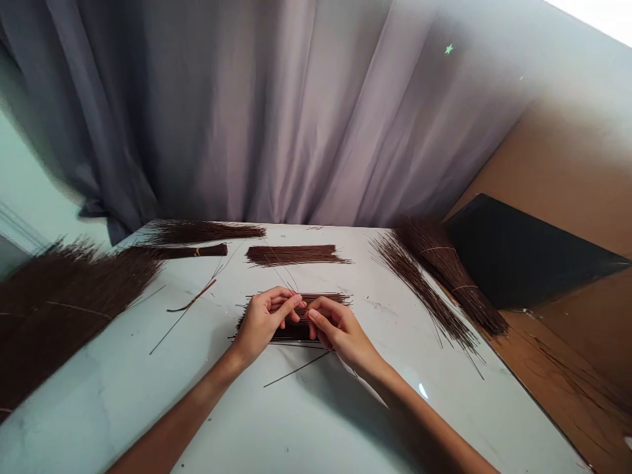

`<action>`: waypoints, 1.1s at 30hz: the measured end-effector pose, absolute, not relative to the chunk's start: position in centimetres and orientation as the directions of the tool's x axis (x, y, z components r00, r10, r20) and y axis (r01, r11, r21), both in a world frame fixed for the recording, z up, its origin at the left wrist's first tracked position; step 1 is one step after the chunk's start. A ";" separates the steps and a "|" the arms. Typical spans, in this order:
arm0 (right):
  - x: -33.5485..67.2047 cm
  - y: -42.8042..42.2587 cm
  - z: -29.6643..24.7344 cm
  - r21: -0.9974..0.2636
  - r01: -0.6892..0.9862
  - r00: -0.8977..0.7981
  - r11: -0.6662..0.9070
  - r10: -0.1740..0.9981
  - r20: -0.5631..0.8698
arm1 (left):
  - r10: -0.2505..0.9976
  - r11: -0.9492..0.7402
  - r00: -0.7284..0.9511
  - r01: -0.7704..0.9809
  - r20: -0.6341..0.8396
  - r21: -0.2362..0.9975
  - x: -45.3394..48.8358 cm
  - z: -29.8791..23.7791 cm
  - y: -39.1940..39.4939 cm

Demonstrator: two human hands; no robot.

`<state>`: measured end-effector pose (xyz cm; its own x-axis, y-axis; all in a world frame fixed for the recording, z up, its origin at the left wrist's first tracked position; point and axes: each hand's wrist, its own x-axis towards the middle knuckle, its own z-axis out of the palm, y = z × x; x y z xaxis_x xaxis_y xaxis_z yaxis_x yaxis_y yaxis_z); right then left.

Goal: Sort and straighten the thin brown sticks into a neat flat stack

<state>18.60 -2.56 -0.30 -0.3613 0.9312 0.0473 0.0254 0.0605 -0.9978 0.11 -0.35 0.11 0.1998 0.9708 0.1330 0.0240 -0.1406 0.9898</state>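
My left hand is closed in a pinch on a few thin brown twigs, which rise away from its fingertips toward the far side of the table. Close beside it, my right hand pinches the near end of these twigs between thumb and forefinger; the exact grip is small and partly hidden. Beneath both hands lies a flat stack of cut brown twigs, its middle partly covered by my fingers. One loose twig lies on the table just in front of the stack.
On the white marbled table, a second cut stack lies farther back. A large twig heap fills the left side, near a tied bundle and a bent strip. Loose twigs and a tied bundle lie right. Behind hangs a grey curtain.
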 end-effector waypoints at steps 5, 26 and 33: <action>18.5 -2.7 -0.2 -0.998 0.032 -0.349 0.057 0.936 0.042 | 0.974 -0.138 0.185 0.016 0.132 0.990 0.2 0.2 -0.5; 18.8 -2.4 -0.3 -0.995 0.079 -0.311 0.063 0.950 0.035 | 0.980 -0.190 0.070 0.014 0.189 0.982 -1.7 0.1 1.4; 18.6 -2.6 -0.2 -0.991 0.081 -0.292 0.106 0.953 0.079 | 0.971 -0.238 0.036 0.073 0.236 0.969 -1.7 -0.1 1.3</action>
